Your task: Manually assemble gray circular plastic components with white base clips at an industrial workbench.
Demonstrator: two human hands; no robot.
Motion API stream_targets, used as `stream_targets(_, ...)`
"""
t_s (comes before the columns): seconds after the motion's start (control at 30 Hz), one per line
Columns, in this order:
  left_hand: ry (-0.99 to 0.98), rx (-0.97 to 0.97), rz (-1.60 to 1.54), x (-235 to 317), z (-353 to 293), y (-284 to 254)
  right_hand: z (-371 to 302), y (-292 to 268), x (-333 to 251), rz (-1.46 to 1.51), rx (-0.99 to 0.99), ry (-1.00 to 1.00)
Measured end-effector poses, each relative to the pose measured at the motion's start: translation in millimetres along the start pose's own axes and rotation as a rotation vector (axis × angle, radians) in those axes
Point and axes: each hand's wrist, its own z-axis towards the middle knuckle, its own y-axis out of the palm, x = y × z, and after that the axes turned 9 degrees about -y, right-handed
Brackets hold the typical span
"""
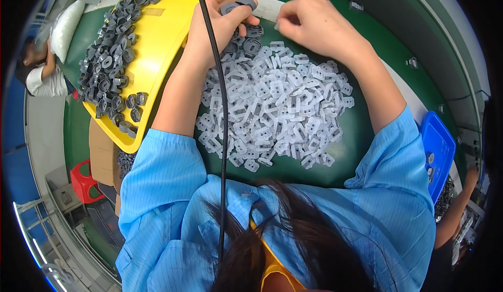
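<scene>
A yellow tray [157, 35] on the left holds grey parts [107, 72]. The left hand [220, 22] pinches one grey part [238, 4] over the table; it could slip among the clear parts [277, 108]. The right hand [309, 22] curls shut near them; whether it grips anything I cannot tell. A blue bin [437, 153] holds a few pieces.

Yellow tray [157, 35], grey parts [107, 67], translucent-white clips [277, 108], green table [361, 129].
</scene>
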Motion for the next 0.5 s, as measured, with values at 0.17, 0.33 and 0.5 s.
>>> stream_targets(0.17, 0.001, 0.007, 0.105, 4.0, 1.7, 5.8, 1.1, -11.2, -7.6, 0.850, 0.081, 0.111)
stream_targets(0.33, 0.016, -0.072, 0.009, 7.5, -2.4, 6.9, 7.6, 2.5, -2.3, 0.614, 0.316, 0.202)
stream_targets(0.5, 0.103, -0.029, 0.096, 6.4, -2.6, 12.2, 8.2, 7.6, -1.1, 0.486, 0.484, 0.150)
